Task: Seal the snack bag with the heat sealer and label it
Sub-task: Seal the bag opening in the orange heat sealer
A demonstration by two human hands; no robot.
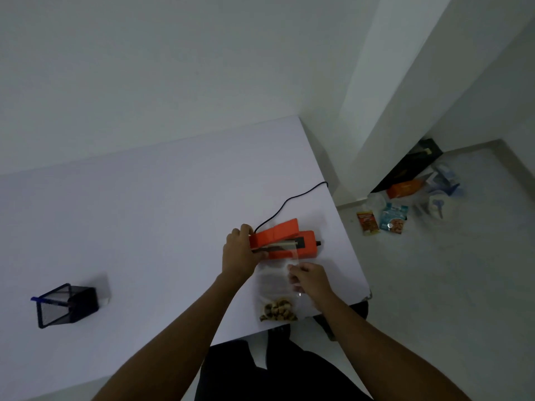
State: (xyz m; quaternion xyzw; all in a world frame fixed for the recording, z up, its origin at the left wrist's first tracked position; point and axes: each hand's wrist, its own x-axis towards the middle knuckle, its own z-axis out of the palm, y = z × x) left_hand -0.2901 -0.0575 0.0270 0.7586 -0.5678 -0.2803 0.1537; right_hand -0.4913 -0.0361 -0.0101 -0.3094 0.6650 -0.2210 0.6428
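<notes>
An orange heat sealer point(289, 241) lies on the white table point(144, 227) near its right edge, its lid raised a little. My left hand point(240, 253) grips the sealer's left end, fingers curled over the lid. A clear snack bag point(278, 287) lies below the sealer with brown snacks point(279, 312) at its near end. The bag's open top reaches into the sealer's jaw. My right hand point(308, 277) pinches the bag's right edge near the top.
A black cord point(289, 201) runs from the sealer off the table's right edge. A black mesh pen holder point(68, 305) with a blue pen stands at the left. Snack packets point(382, 221) and boxes lie on the floor at the right.
</notes>
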